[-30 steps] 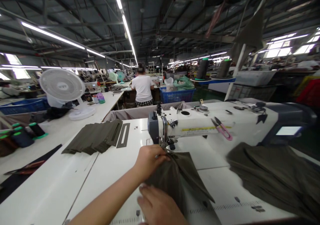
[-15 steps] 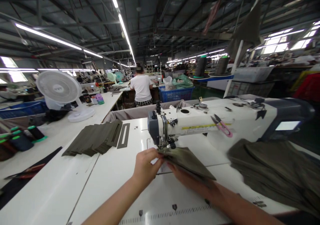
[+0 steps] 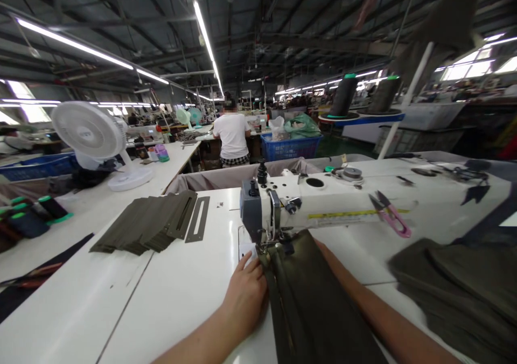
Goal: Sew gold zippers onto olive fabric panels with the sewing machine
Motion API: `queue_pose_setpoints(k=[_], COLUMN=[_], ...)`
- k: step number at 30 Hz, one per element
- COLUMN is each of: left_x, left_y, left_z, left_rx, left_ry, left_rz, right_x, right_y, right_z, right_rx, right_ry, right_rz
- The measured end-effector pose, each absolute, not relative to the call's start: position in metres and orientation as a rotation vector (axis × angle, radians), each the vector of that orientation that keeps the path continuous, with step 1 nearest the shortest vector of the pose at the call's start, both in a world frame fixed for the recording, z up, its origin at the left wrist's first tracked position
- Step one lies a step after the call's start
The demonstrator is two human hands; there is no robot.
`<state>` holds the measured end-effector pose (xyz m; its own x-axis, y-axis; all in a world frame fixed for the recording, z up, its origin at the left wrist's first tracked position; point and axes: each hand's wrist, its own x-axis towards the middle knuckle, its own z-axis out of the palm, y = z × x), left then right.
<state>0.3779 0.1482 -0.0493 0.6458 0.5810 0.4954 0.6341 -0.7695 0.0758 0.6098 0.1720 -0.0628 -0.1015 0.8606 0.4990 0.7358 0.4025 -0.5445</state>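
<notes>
The left hand (image 3: 248, 288) lies on the near side of the needle area of a white and dark grey sewing machine (image 3: 343, 200), its fingers close together on the left edge of an olive fabric piece (image 3: 323, 299). Its thumb is hidden, so whether it pinches the cloth cannot be told. The right hand (image 3: 323, 250) is mostly hidden behind the fabric's right edge, with the forearm coming up from the lower right; its grip cannot be told either. The fabric runs from under the machine's head down toward the near edge of the view, a long seam-like line along its left part.

The machine's arm carries a yellow marked strip (image 3: 355, 213) with fine print beneath, too small to read. Pink-handled snips (image 3: 390, 216) rest against that strip. On the white desk (image 3: 161, 310), left of the machine, are a fanned stack of olive panels (image 3: 141, 224), a slotted panel (image 3: 197, 221) just beside it, and a small dark printed mark (image 3: 220, 205), illegible.

Farther off, a white fan (image 3: 86, 130) bears a hub emblem that cannot be made out, and a blue crate (image 3: 288, 147) shows pale lettering, also unreadable. Near the crate is a person in a white shirt (image 3: 231, 138).
</notes>
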Motion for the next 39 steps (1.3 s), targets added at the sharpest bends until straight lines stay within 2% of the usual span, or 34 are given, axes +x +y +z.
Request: queue_pose_setpoints(k=[4, 7, 15, 20, 24, 30, 33, 36, 39], left_x=[0.376, 0.374, 0.376, 0.376, 0.378, 0.380, 0.379, 0.376, 0.373], left_y=[0.145, 0.144, 0.150, 0.150, 0.150, 0.148, 0.145, 0.145, 0.152], left_z=[-0.059, -0.058, -0.055, -0.056, -0.054, -0.047, -0.046, -0.050, -0.056], left_rx=[-2.689, -2.701, -2.717, -2.696, -2.688, -2.706, -2.710, -2.606, -2.592], left_ry=[-0.988, -0.996, -1.041, -1.025, -1.007, -1.017, -1.118, -1.245, -1.120], left_rz=[-0.770, -0.804, -0.696, -0.710, -0.711, -0.717, -0.794, -0.911, -1.005], right_x=[0.624, 0.621, 0.610, 0.603, 0.605, 0.620, 0.605, 0.574, 0.549], right_y=[0.172, 0.174, 0.177, 0.165, 0.162, 0.180, 0.169, 0.147, 0.134], right_z=[-0.056, -0.054, -0.052, -0.040, -0.037, -0.046, -0.042, -0.044, -0.056], right_rx=[-1.494, -1.622, -1.839, -1.925, -1.763, -1.907, -1.763, -1.376, -1.182], right_ry=[-1.591, -1.638, -1.896, -2.113, -2.166, -2.032, -2.036, -2.122, -2.205], right_rz=[0.405, 0.412, 0.240, -0.251, -0.537, -0.359, -0.502, -0.323, -0.164])
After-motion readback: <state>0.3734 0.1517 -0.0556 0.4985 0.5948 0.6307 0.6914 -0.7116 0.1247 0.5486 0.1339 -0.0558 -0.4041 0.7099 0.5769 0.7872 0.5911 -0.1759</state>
